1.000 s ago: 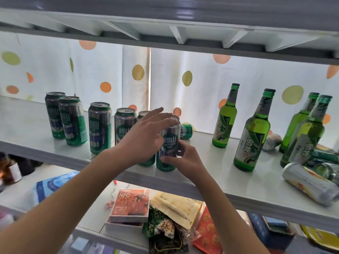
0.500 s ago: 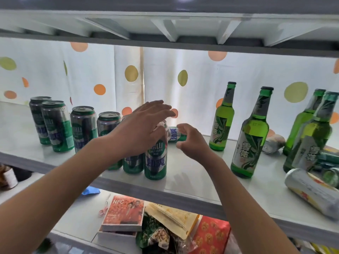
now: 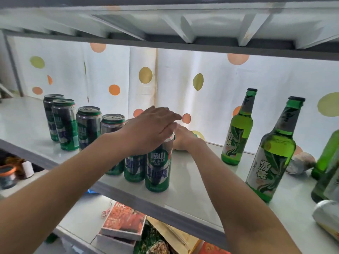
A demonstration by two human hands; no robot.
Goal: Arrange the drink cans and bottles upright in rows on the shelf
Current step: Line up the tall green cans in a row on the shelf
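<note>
Several green and silver drink cans (image 3: 64, 125) stand in a slanted row on the white shelf (image 3: 192, 195), ending at the front can (image 3: 157, 167) near the edge. My left hand (image 3: 152, 129) lies flat over that can's top, fingers stretched out and not wrapped around it. My right hand (image 3: 183, 138) reaches behind the front can toward the back of the shelf. Its fingers are hidden by my left hand and the can. Two green glass bottles (image 3: 237, 129) (image 3: 273, 158) stand upright to the right.
More green bottles (image 3: 328, 154) stand at the far right. A silver can (image 3: 326, 217) lies on its side near the edge and another can (image 3: 300, 162) lies behind the bottles. The shelf above (image 3: 183, 24) hangs low. A red box (image 3: 124, 219) and snack packs sit on the shelf below.
My right hand has let go of the front can and moved back, covering the small can that lay at the rear. My left hand has flattened over the front can's top.
</note>
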